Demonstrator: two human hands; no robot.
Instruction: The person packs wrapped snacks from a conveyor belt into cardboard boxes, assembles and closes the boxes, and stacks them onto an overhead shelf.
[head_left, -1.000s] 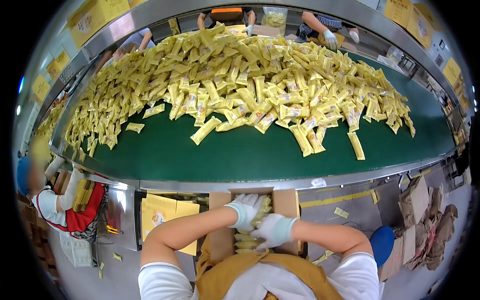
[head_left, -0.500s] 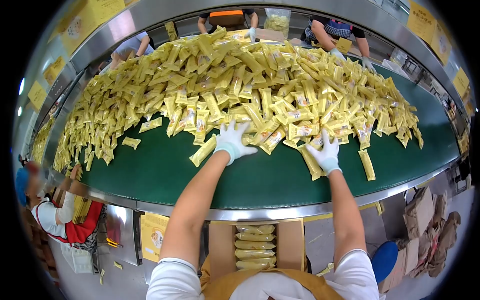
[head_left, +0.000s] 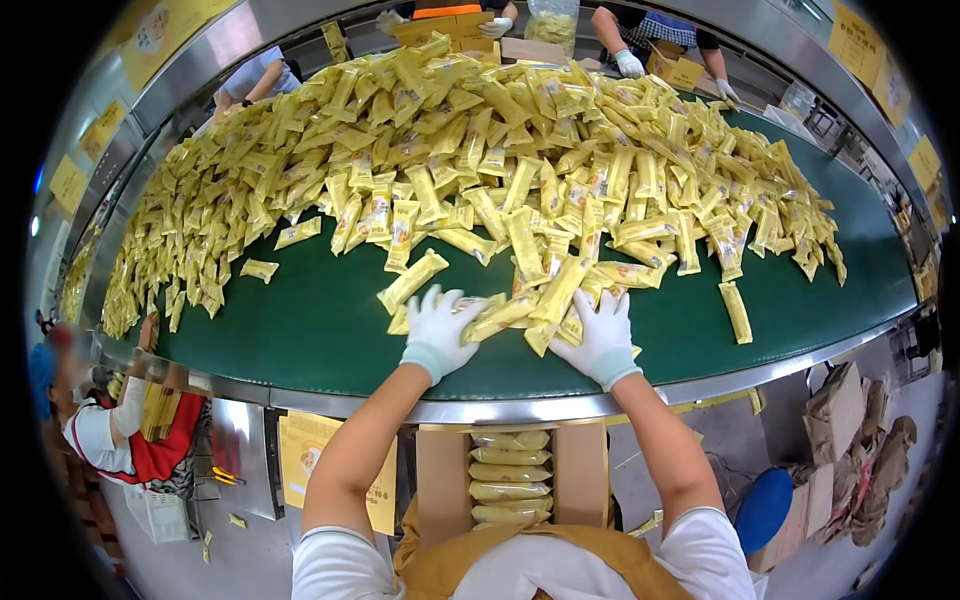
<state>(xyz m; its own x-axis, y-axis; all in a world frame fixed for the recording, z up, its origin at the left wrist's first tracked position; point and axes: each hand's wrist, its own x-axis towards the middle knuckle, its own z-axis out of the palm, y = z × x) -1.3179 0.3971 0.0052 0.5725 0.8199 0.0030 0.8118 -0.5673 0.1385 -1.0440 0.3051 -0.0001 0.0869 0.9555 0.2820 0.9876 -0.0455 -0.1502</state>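
Observation:
A large heap of yellow wrapped snack packets (head_left: 440, 130) lies on the green conveyor belt (head_left: 300, 340). My left hand (head_left: 438, 332), in a white glove, rests at the near side of the heap with its fingers spread against several packets. Opposite it, my gloved right hand (head_left: 602, 338) presses on the other side of the same small cluster, fingers stretched out. One packet (head_left: 555, 300) slants between the two hands, touching the right one. Just beyond my left hand lies another packet (head_left: 412, 282). Below the belt edge, an open carton (head_left: 440, 490) holds a row of packets.
A metal rail (head_left: 480, 411) edges the belt. A co-worker in a red apron (head_left: 190, 430) stands at the left. Across the belt are other people's gloved hands (head_left: 628, 64). A blue stool (head_left: 763, 517) and brown paper bags (head_left: 835, 415) are at the right.
Both hands have drawn back toward me and closer together, bringing several packets from the heap's front with them. The carton's packets look the same.

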